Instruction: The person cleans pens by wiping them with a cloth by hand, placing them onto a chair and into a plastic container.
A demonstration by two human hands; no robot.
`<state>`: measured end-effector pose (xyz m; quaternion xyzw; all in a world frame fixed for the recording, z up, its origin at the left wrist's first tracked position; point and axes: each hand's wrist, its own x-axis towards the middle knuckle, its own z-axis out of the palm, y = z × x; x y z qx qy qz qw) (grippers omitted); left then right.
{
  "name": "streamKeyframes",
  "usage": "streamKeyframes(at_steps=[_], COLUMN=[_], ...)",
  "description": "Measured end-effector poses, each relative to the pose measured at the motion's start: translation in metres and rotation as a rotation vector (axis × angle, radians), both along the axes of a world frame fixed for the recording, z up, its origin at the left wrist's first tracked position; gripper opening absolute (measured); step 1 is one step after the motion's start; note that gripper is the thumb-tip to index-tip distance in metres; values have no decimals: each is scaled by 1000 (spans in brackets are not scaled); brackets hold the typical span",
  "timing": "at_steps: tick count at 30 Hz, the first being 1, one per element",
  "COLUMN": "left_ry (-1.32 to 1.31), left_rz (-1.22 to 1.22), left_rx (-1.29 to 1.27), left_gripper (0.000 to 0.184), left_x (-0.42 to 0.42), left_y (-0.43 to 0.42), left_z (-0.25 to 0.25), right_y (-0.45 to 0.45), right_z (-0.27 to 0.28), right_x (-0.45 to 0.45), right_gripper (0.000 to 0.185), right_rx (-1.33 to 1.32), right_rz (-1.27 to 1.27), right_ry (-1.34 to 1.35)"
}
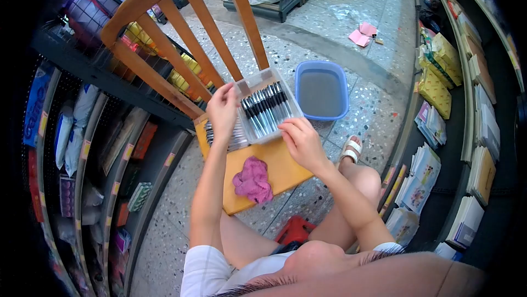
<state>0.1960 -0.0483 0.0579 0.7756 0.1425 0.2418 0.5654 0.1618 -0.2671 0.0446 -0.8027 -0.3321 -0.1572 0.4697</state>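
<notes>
A clear plastic box (255,81) sits tilted over the seat of a wooden chair (233,201). Inside it lies a row of several pens (268,108) with black grips and silvery barrels. My left hand (222,111) is closed on the box's left edge. At the lower right corner, my right hand (303,142) pinches the rim. More slim pens (236,137) lie on the seat, partly hidden behind my left hand and the box. A crumpled pink cloth (253,179) rests on the seat nearer to me.
A blue basin (347,98) of greyish water stands on the floor right of the chair. Stocked shelves (123,171) line the left; others (466,149) hold paper goods on the right. Pink paper (362,35) lies on the floor farther off. A red stool (295,230) is below me.
</notes>
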Motion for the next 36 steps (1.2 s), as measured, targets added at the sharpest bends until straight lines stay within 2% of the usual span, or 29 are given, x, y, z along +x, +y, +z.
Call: streamKeyframes(at_steps=[1,3,5,8,11,12,17,23,24,27,30,36], left_ry=[-42,6,78,254,163,125,167,196,211,236,224,143], left_rz=[48,155,199,136,96,87,93,90,85,86,85,45], left_rx=[-70,-21,-14,234,621,696,752,817,822,850,841,879], left_gripper=[24,22,21,19,21,24,23,18,17,14,12,11], left_x=[-17,-53,-82,-124,-141,-143,-150,-160,-161,-164,-168,-177], left_y=[9,24,45,49,52,49,38,45,45,47,48,40], left_z=[-7,-24,-66,-89,-111,-111,-108,-108,-108,-111,-116,-102], right_y=[4,14,23,39,55,59,80,89,90,91,94,107], right_z=[-1,-5,-7,-14,-28,-31,-57,-83,-84,-86,-82,-94], right_x=[-4,-13,-25,-37,-43,-47,-67,-64,-63,-62,-63,-61], right_gripper=[12,11,12,17,13,11,5,5,10,17,21,16], right_rx=[14,15,-19,-70,-70,-97,-235,-390,-426,-318,-337,-393], right_rz=[26,117,212,286,306,316,349,273,265,214,218,172], right_ry=[0,-27,-62,-161,-186,-190,-183,-143,-103,-142,-110,-131])
